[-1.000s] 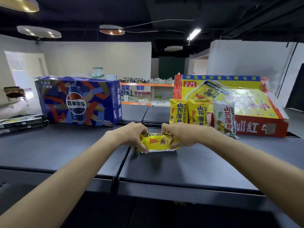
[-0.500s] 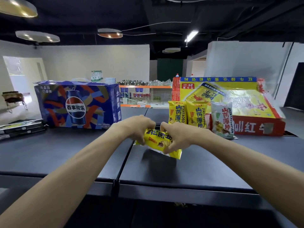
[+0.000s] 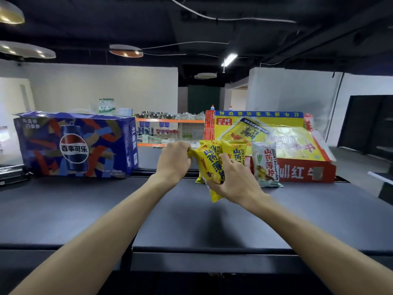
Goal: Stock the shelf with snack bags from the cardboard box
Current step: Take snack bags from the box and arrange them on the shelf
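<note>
Tilting yellow snack bag (image 3: 212,169), blue lettering, both hands gripping

The blue box (image 3: 76,145) reads 百事可乐; white snack bag (image 3: 265,165) reads SHANYAOBOPIAN; yellow carton (image 3: 297,141) shows 24.

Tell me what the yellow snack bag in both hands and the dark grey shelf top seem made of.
Yellow snack bag: thin printed plastic film, probably; it crumples and shines under the left hand and right hand. Dark grey shelf top: matte, likely painted metal or laminate; smooth, dull sheen.
</note>
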Demonstrator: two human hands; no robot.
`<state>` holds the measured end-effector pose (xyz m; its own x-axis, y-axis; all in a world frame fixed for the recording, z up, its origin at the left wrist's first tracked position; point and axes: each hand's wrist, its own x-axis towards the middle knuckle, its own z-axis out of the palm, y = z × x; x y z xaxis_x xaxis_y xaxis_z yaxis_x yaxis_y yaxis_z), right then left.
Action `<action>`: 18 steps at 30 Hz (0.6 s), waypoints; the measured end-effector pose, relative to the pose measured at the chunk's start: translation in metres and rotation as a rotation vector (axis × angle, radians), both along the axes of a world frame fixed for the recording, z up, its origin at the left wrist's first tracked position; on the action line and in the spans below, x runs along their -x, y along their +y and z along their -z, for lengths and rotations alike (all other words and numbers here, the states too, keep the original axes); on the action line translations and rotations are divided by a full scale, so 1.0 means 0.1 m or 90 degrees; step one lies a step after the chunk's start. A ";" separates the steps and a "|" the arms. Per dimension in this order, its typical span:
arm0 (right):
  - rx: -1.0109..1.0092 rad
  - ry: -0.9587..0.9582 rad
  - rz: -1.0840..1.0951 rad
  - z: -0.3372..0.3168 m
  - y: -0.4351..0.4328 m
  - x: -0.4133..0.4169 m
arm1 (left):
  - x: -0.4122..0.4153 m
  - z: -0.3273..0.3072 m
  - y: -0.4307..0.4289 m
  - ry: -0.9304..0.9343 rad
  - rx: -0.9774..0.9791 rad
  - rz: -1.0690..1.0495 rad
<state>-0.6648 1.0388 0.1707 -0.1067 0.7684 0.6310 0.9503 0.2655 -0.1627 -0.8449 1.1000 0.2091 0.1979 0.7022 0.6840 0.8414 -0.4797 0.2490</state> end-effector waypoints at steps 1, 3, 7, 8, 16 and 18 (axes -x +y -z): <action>0.000 0.020 0.017 0.02 -0.01 0.02 | -0.03 -0.03 0.00 -0.010 -0.005 0.003; -0.005 0.057 0.051 0.07 -0.02 0.06 | -0.10 -0.09 0.00 -0.011 -0.007 0.007; -0.036 0.092 0.093 0.14 0.02 0.14 | -0.22 -0.15 -0.02 -0.006 -0.048 -0.002; -0.040 0.098 0.107 0.15 0.05 0.15 | -0.24 -0.13 -0.01 -0.002 -0.050 -0.002; -0.015 0.154 0.180 0.15 0.38 0.23 | -0.16 0.02 0.03 0.151 0.038 -0.099; -0.003 0.162 0.194 0.15 0.46 0.27 | -0.12 0.07 0.01 0.198 0.041 -0.126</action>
<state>-0.6919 1.0853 0.1553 0.2856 0.7376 0.6118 0.9153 -0.0208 -0.4021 -0.8333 1.1015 0.2018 0.2456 0.7875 0.5653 0.9563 -0.2922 -0.0083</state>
